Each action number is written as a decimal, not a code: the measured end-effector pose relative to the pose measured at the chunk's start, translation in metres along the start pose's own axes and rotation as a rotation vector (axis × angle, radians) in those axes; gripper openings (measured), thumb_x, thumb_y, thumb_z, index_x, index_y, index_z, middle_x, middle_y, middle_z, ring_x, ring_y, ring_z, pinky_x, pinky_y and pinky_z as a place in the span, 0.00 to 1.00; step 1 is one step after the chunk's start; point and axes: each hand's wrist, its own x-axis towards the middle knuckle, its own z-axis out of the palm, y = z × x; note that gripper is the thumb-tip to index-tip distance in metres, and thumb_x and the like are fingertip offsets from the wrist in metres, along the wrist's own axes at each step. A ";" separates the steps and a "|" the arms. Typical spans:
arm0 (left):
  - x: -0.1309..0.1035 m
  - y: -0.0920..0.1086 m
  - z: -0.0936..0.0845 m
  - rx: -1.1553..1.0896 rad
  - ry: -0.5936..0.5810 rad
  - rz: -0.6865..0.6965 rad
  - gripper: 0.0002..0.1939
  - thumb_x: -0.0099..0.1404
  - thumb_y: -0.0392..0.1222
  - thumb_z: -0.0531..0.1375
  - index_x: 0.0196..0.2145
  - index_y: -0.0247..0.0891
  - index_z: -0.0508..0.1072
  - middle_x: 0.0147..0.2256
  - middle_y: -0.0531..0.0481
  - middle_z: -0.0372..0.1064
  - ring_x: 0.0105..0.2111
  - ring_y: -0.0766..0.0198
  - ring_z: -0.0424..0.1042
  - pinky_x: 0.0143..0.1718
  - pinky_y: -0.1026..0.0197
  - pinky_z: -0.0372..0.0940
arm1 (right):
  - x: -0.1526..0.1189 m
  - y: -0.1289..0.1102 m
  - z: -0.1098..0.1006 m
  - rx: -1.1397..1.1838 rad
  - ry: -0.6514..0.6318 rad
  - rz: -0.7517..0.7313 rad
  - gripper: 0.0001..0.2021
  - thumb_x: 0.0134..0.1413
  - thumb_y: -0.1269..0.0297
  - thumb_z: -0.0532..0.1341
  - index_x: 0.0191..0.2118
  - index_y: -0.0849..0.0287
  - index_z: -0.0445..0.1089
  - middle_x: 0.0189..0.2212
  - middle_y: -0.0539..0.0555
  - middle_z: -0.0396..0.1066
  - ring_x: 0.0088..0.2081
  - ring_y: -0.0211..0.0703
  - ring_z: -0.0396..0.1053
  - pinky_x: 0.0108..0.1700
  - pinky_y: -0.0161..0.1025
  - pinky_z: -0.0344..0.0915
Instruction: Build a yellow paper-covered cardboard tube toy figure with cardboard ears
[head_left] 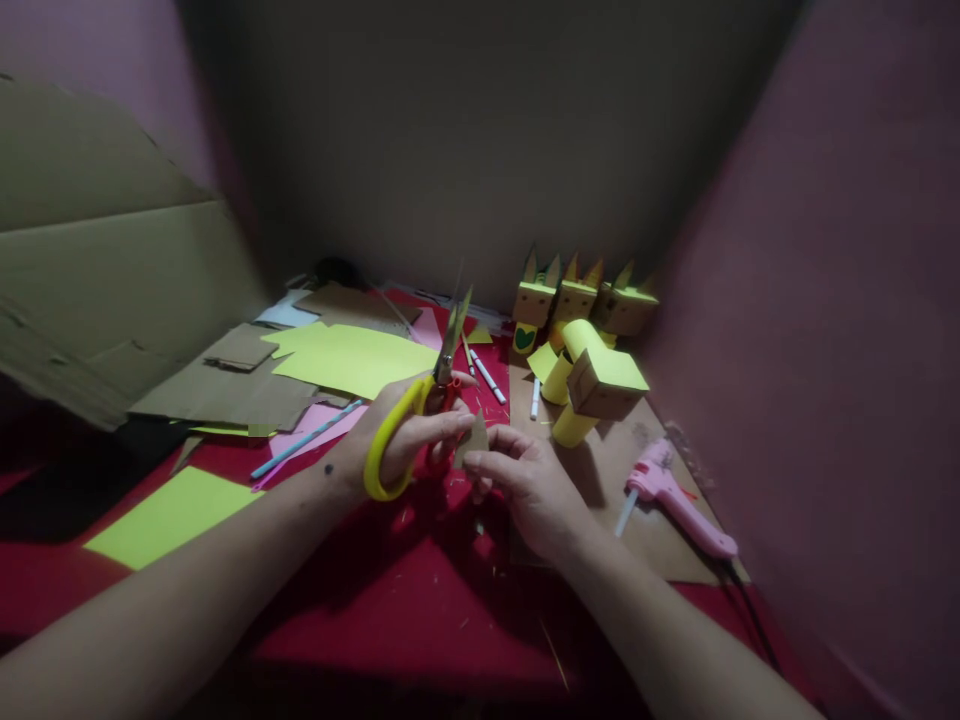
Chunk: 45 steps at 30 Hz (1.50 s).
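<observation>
My left hand (409, 430) is closed, with the yellow-handled scissors (390, 445) hooked over it and their blades pointing up and away from me. Something small and red (450, 392) shows by the blades. Between both hands is a small pointed piece of brown cardboard (472, 445), its tip upward. My right hand (529, 480) pinches its lower right side between thumb and fingers, while the left thumb and fingertips touch its upper left edge. Part of the piece is hidden behind the fingers.
Right of the hands, a cardboard mat (607, 500) bears a pink glue gun (679, 495) and a box-headed figure (600, 385). Several similar figures (574, 300) stand behind. Yellow paper (360, 360), cardboard sheets (225, 390) and a blue straw (307, 440) lie left on red cloth (360, 620).
</observation>
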 end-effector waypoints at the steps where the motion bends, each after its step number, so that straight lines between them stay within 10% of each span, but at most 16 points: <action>1: 0.000 -0.001 -0.001 -0.019 0.006 0.001 0.21 0.60 0.49 0.66 0.48 0.38 0.70 0.25 0.55 0.69 0.18 0.66 0.67 0.21 0.63 0.63 | 0.001 0.000 0.000 0.007 0.000 -0.020 0.03 0.43 0.68 0.68 0.27 0.59 0.75 0.20 0.45 0.68 0.22 0.32 0.61 0.27 0.33 0.57; 33: -0.013 -0.008 -0.006 0.079 -0.048 -0.110 0.12 0.61 0.48 0.63 0.40 0.41 0.75 0.32 0.45 0.74 0.29 0.59 0.72 0.25 0.64 0.64 | 0.007 -0.026 -0.008 0.037 0.107 -0.276 0.06 0.45 0.62 0.69 0.29 0.57 0.72 0.24 0.48 0.73 0.23 0.36 0.68 0.31 0.38 0.68; 45: -0.014 0.006 0.001 0.077 0.074 0.023 0.25 0.61 0.49 0.66 0.53 0.38 0.70 0.27 0.55 0.67 0.22 0.66 0.65 0.26 0.62 0.63 | -0.002 -0.014 0.000 -0.264 0.071 -0.221 0.05 0.48 0.62 0.66 0.29 0.57 0.74 0.20 0.44 0.65 0.21 0.34 0.58 0.26 0.36 0.55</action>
